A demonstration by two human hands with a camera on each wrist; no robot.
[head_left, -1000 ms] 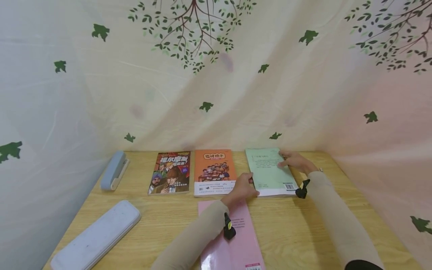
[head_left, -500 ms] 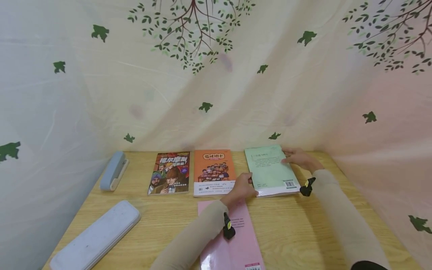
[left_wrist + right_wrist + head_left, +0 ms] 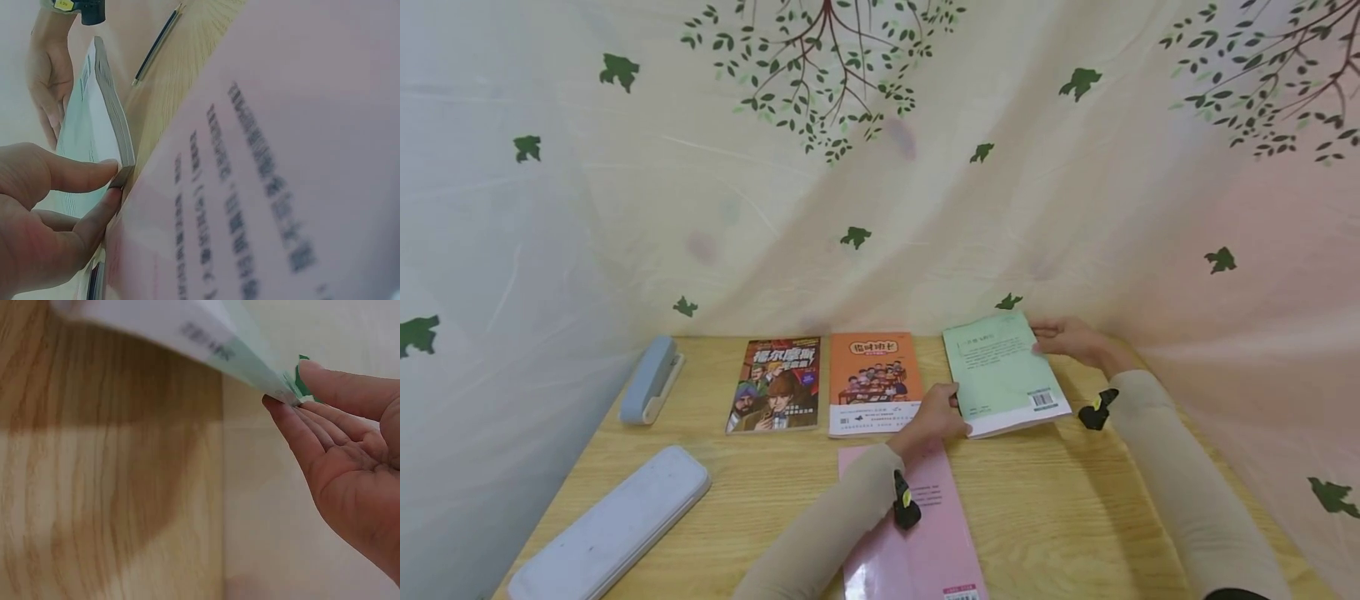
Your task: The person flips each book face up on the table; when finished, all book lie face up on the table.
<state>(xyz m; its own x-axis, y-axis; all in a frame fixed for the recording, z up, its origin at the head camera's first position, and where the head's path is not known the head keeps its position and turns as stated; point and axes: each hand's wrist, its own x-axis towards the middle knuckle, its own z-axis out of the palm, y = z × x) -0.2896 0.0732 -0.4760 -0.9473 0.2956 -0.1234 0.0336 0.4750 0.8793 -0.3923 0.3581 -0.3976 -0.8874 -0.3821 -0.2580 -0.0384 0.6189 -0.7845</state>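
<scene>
My left hand (image 3: 934,423) pinches the lower left corner of a pale green paperback book (image 3: 1003,367), thumb on one face and fingers on the other in the left wrist view. The book's right side is raised and its cover tilts leftward. At its upper right edge is my right hand (image 3: 1078,342). In the right wrist view, the straight fingers (image 3: 297,428) touch the book's edge, with the thumb held apart from them. Below my left wrist lies a pink book (image 3: 917,558), partly hidden by the sleeve.
An orange book (image 3: 874,375) and a dark comic-style book (image 3: 775,385) lie left of the green one. Farther left are a blue desk lamp-like folded object (image 3: 649,379) and a white case (image 3: 613,521). A pencil (image 3: 157,45) lies on the wooden table. A printed curtain (image 3: 865,192) hangs behind.
The green book's right side has risen and swung slightly outward. My right hand has moved right, its thumb sliding off the cover to the edge. My left hand keeps its pinch.
</scene>
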